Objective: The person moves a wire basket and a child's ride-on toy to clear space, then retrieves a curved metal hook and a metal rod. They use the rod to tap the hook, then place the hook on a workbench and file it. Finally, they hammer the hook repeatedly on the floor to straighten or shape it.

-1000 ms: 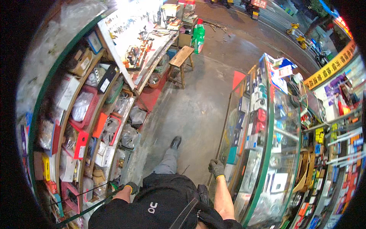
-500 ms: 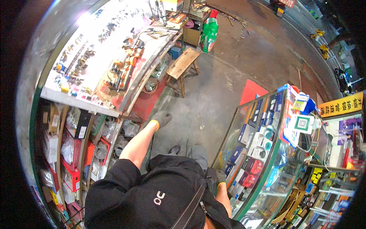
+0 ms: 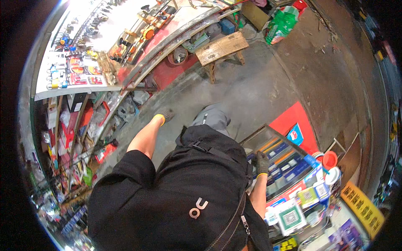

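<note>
right hand (image 3: 261, 164) — beside glass case (image 3: 261, 136)

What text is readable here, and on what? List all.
Wording not copied; locations only.
Yellow sign: black characters, partly blurred.
Black top: pale logo, clear.
Green-framed card: square code, no readable words.
Trousers: white mark, too small.
Green bag: print, blurred.
Blue boxes: labels too small.
</note>
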Available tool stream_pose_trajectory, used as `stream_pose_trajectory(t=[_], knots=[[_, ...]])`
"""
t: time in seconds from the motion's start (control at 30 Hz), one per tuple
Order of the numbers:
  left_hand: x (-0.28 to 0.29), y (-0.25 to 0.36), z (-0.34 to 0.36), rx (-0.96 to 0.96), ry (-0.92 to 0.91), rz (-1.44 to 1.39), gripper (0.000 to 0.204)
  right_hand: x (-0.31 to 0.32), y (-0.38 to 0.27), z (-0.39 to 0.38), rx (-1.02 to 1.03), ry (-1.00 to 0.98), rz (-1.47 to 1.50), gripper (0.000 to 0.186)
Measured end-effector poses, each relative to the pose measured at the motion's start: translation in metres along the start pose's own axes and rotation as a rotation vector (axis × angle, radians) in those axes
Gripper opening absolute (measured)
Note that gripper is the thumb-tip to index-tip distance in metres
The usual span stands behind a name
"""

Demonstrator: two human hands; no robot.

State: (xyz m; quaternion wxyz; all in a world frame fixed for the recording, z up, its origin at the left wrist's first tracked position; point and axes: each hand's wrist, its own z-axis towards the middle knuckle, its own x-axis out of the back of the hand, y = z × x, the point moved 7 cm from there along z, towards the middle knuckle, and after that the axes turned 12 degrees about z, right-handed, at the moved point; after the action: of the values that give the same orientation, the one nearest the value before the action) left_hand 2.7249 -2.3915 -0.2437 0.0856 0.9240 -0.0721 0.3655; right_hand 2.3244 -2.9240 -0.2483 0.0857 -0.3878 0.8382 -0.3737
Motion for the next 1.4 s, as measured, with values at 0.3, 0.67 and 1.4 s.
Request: stream_pose_trajectory(t=[0.3, 0.67, 1.4], knots=[[-0.066, 0.116, 0.023, 0.324, -0.411, -0.299, 0.027, 0.044, -0.194, 0.159, 0.146, -0.14, -0.359, 0.024], [0.325, 0.52, 0.271, -0.096, 0.077, -0.299, 0.043, 0.159, -0.374, 0.286, -0.198, 0.08, 0.311, 0.027], [0.414, 0.953, 0.242, -0.345, -0.081, -0.489, 0.031, 0.427, -0.612, 0.661, -0.188, -0.04, 0.135, 0.012]])
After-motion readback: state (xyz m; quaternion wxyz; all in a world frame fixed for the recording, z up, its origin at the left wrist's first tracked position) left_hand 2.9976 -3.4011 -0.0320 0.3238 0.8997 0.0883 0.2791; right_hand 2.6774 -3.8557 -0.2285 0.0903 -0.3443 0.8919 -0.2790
